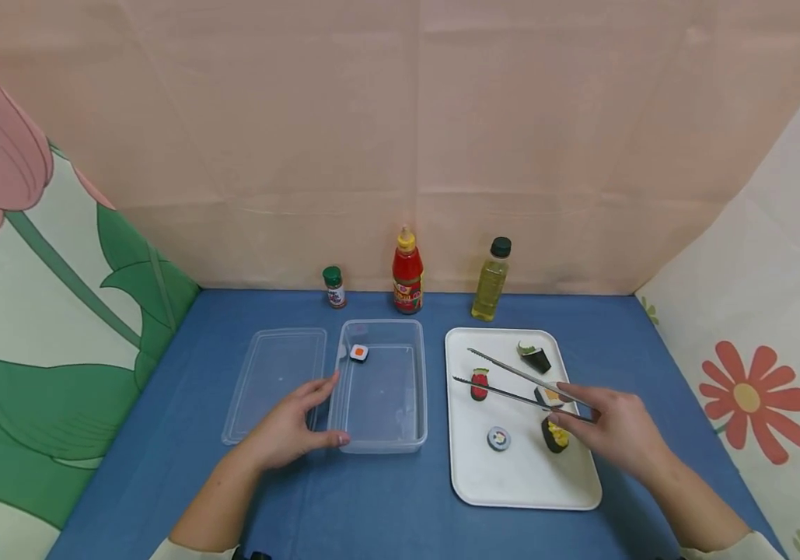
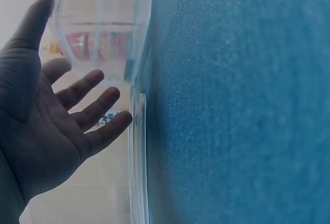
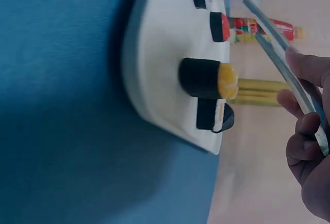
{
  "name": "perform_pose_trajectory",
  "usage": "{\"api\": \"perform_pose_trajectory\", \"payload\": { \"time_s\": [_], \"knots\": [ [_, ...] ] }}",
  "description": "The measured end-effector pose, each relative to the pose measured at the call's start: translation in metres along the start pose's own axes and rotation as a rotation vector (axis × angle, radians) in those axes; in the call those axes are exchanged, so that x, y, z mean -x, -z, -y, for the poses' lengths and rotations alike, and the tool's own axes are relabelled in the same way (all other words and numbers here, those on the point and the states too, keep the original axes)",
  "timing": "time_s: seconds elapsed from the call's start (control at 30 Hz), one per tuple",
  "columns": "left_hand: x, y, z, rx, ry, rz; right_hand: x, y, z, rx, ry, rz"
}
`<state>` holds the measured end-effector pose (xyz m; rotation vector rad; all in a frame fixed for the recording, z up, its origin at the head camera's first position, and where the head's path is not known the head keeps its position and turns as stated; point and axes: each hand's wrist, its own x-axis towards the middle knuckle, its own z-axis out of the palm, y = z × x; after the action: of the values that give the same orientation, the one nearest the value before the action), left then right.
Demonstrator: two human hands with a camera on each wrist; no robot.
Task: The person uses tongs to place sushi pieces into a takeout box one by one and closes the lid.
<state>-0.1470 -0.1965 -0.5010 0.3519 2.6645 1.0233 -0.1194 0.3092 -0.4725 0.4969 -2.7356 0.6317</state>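
Observation:
My right hand point(image 1: 613, 432) holds metal tongs point(image 1: 497, 392) over a white tray point(image 1: 469, 486), and their arms stand apart with nothing between the tips. Under the tongs are a red-topped sushi piece point(image 1: 480, 385) and a white-and-orange one point(image 1: 546, 397). A yellow-topped roll point(image 3: 206, 79) stands near that hand, with a small round roll point(image 1: 499, 439) and a dark cone-shaped roll point(image 1: 536, 359) also on the tray. My left hand point(image 1: 295, 432), fingers spread, is at the left side of a clear plastic container point(image 1: 389, 448). One orange-centred sushi roll point(image 1: 359, 354) lies inside it.
A clear lid point(image 1: 277, 373) lies flat left of the container. Along the back stand a small green-capped spice jar point(image 1: 336, 289), a red sauce bottle point(image 1: 408, 276) and an oil bottle point(image 1: 490, 284). Blue cloth point(image 1: 386, 513) covers the table, with fabric walls behind and beside it.

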Motion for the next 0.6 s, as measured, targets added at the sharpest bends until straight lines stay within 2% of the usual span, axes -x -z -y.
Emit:
{"api": "perform_pose_trajectory", "payload": {
  "time_s": [0.23,0.6],
  "knots": [
    [0.0,0.0,0.0,0.012,0.008,-0.002,0.014,0.0,-0.005,0.017,-0.058,-0.001],
    [0.0,-0.001,-0.001,0.017,0.021,0.009,0.029,-0.005,-0.001,0.05,-0.159,0.057]
  ]
}}
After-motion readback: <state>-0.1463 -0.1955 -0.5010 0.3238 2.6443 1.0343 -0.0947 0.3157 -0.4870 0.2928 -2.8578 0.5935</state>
